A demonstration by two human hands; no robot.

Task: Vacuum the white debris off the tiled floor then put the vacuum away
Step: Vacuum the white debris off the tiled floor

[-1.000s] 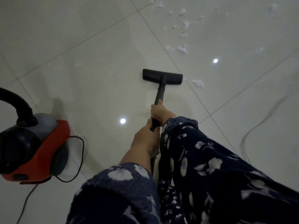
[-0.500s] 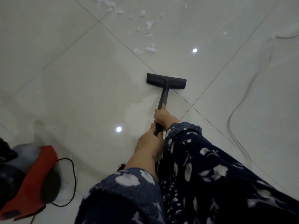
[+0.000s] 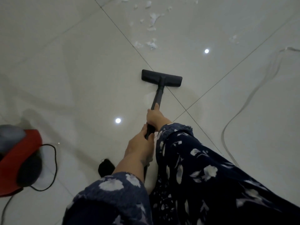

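Observation:
A black vacuum wand (image 3: 157, 96) runs from my hands to a flat black floor head (image 3: 161, 78) resting on the glossy white tiled floor (image 3: 73, 70). My right hand (image 3: 155, 116) grips the wand higher up the tube, nearer the head. My left hand (image 3: 140, 147) grips it lower, closer to my body. White debris (image 3: 151, 44) lies scattered beyond the head, with more scraps (image 3: 153, 18) toward the top edge. The red and grey vacuum body (image 3: 17, 159) sits at the far left, partly cut off.
A black power cord (image 3: 54, 161) loops on the floor beside the vacuum body. A pale cord (image 3: 243, 108) trails across the tiles at right. A dark foot tip (image 3: 105, 168) shows below my left arm. Ceiling lights reflect as bright spots on the tiles.
The view has swung, so the vacuum body slid further left and out of frame. The scrap that lay right of the floor head is gone. Both hands keep their grip.

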